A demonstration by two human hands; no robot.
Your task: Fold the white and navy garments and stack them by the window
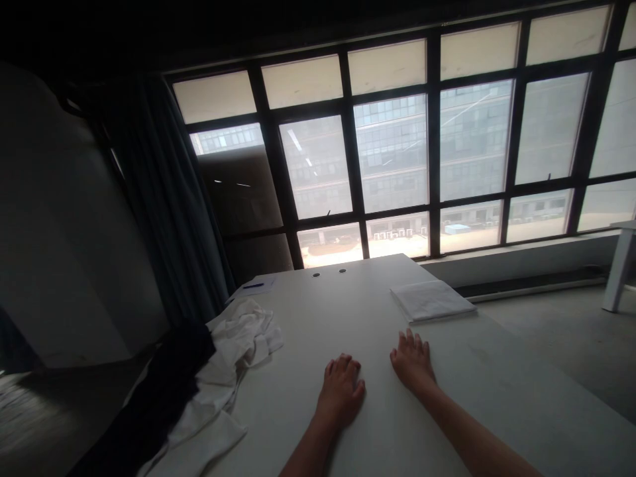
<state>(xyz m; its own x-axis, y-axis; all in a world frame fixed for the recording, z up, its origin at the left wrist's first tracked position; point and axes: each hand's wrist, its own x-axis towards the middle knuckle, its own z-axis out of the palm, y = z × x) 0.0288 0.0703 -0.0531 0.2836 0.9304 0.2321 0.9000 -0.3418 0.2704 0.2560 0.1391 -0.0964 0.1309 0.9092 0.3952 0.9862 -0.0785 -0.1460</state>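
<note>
My left hand (342,387) rests palm down on the white table (318,318), its fingers loosely bent and holding nothing. To its right, my right hand (412,361) also lies on the tabletop, fingers slightly spread and nothing in them. Just beyond the right hand is a flat, folded white cloth (432,300), apart from the fingertips. Crumpled white fabric (233,358) is heaped along the table's left side, away from my left hand. Black fabric (163,391) lies beside that heap, at the left edge.
Near the far left corner a pen (253,285) lies on a sheet of paper (265,285). Two round holes (317,274) pierce the tabletop's far end. Past it stand a large window (392,159) and a dark blue curtain (169,199). Another table's leg (619,271) shows at right.
</note>
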